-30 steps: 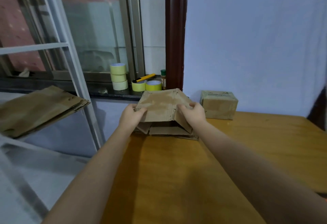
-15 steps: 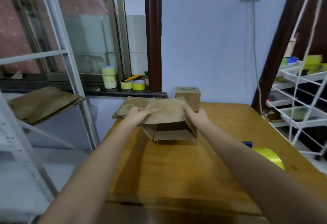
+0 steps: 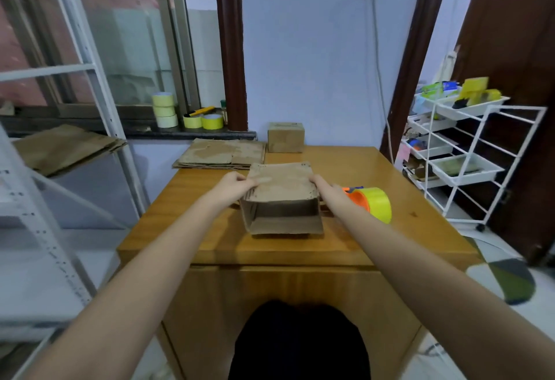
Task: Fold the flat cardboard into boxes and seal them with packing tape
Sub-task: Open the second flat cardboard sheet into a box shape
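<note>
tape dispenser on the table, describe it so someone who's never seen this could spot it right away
On the wooden table, look just right of the half-opened cardboard box, beyond the right hand. The tape dispenser lies there, orange-bodied with a bright yellow roll. The other yellow tape rolls sit on the windowsill.

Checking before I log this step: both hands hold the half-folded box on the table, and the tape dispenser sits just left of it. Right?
Not quite. The head view shows both hands, left hand and right hand, on the half-folded box, but the tape dispenser sits just right of it, beside the right hand.
</note>
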A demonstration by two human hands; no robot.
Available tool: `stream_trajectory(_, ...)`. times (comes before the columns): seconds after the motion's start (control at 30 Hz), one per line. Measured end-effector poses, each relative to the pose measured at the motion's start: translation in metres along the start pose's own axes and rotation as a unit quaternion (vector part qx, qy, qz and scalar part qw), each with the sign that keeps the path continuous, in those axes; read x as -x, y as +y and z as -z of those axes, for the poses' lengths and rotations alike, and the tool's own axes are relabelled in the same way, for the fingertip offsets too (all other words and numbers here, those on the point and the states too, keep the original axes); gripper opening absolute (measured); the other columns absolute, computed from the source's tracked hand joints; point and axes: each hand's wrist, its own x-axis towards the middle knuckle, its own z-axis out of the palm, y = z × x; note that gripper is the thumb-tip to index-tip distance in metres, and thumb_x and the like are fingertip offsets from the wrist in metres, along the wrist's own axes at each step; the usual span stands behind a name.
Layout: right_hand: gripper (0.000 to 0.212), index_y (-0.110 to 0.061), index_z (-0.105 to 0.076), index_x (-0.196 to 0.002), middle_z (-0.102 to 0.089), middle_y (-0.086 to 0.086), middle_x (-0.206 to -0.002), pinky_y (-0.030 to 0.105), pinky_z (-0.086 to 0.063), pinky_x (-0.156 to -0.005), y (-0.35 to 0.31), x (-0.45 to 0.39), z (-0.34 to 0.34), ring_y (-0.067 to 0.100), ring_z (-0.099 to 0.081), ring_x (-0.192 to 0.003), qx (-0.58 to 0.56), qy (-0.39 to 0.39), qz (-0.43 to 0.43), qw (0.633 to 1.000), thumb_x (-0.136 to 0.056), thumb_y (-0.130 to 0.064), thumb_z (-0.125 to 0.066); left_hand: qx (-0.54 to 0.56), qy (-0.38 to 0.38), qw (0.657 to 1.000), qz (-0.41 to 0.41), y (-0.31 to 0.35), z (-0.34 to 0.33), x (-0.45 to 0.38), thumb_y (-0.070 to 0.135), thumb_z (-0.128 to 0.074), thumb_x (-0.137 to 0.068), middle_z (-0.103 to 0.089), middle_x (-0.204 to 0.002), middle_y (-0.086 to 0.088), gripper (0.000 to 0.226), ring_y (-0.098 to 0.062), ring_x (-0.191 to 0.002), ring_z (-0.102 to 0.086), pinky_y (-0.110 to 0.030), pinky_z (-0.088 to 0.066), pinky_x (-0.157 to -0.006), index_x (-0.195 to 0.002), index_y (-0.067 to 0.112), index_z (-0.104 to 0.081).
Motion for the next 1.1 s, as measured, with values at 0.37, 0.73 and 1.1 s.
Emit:
stream_trajectory(0.37, 0.048, -0.006, -0.052, -0.131, -0.059, 0.006, -0.126, 0.030, -0.040, -0.086, 0.025, 0.024, 0.016, 0.022, -0.054, -0.107, -0.003, -0.027, 0.015, 1.000, -0.094, -0.035, -0.046, 0.088, -0.008, 0.996, 0.029, -0.015, -0.026, 0.024, 0.034, -0.054, -0.094, -0.056, -0.117, -0.005, 0.042, -0.019, -0.100, -0.052, -0.039, -0.046, -0.092, -0.127, 0.009, -0.051)
stream_trajectory(0.73, 0.040, -0.016, -0.051, -0.123, -0.060, 0.007, -0.108, 0.035, -0.046, -0.079, 0.022, 0.027, 0.026, 0.023, -0.052, -0.090, 0.024, -0.037, -0.012, 0.999, -0.099, -0.039, -0.029, 0.153, -0.047, 0.984, 0.076, -0.016, -0.041, 0.025, 0.049, -0.048, -0.095, -0.048, -0.139, -0.008, 0.058, -0.027, -0.122, -0.044, -0.043, -0.040, -0.093, -0.141, 0.015, -0.041)
stream_trajectory(1.1, 0.042, -0.011, -0.043, -0.138, -0.051, -0.001, -0.132, 0.021, -0.034, -0.086, 0.019, 0.027, 0.026, 0.010, -0.047, -0.109, -0.029, -0.038, 0.159, 0.986, -0.101, -0.030, -0.042, 0.259, -0.049, 0.964, 0.011, -0.021, -0.021, 0.017, 0.031, -0.064, -0.089, -0.058, -0.122, -0.001, 0.049, -0.021, -0.111, -0.054, -0.052, -0.050, -0.087, -0.135, 0.027, -0.046)
